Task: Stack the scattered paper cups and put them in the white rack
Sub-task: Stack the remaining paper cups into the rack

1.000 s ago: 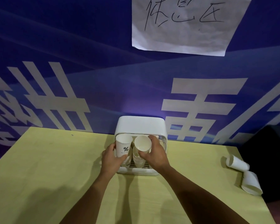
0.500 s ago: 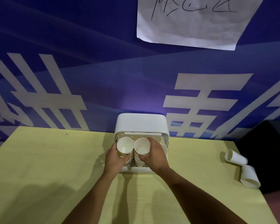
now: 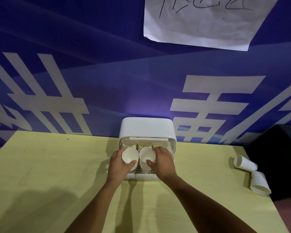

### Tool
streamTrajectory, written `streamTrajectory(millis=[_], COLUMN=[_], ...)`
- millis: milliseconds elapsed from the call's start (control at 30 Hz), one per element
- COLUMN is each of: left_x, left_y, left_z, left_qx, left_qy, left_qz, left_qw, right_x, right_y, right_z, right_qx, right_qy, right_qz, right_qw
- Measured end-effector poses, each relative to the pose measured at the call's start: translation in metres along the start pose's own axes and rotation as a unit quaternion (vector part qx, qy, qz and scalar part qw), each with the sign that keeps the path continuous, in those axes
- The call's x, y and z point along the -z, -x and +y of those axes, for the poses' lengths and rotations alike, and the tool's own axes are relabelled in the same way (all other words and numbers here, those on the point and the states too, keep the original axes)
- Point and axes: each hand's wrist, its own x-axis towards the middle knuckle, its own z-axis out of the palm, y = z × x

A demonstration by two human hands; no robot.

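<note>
Count: two hands, two held stacks, two loose cups, one white rack [image 3: 147,128] at far edge of table [image 3: 49,174], middle.

Left hand [image 3: 118,167] curls round left stack [image 3: 130,156]: plain white, mouth up, in rack front. Right stack [image 3: 146,157] just beside it, gripped by right hand [image 3: 163,163].

Rear-row cups in rack: number unclear. Stack heights hidden by fingers.

Loose cup [image 3: 244,163] and second loose cup [image 3: 259,183] on sides at table's right edge.

Two upright cup stacks [image 3: 130,158] [image 3: 146,157] are gripped by the left hand [image 3: 119,167] and right hand [image 3: 162,163] inside the white rack [image 3: 147,130]; two cups [image 3: 245,163] [image 3: 259,183] are seen lying on the table [image 3: 49,174].
</note>
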Motion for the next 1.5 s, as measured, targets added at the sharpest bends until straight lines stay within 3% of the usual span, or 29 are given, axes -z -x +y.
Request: streamTrajectory(millis=[533, 933, 1233, 1500], left_x=[-0.007, -0.006, -0.032, -0.082], left_y=[-0.001, 0.003, 0.009, 0.024], left_z=[0.001, 0.027, 0.055, 0.091], left_qx=[0.022, -0.055, -0.094, -0.112], left_qy=[-0.02, -0.106, -0.044, -0.065], left_qz=[-0.014, 0.023, -0.06, -0.153], left_qw=[0.999, 0.993, 0.993, 0.98], right_x=[-0.014, -0.002, 0.03, 0.065], right_y=[-0.003, 0.008, 0.022, 0.047], right_z=[0.003, 0.017, 0.048, 0.109], right_qx=[0.047, 0.043, 0.01, -0.071], right_qy=[0.103, 0.055, 0.057, 0.053], right_qz=[-0.027, 0.015, 0.03, 0.053], right_qw=[0.993, 0.997, 0.998, 0.995])
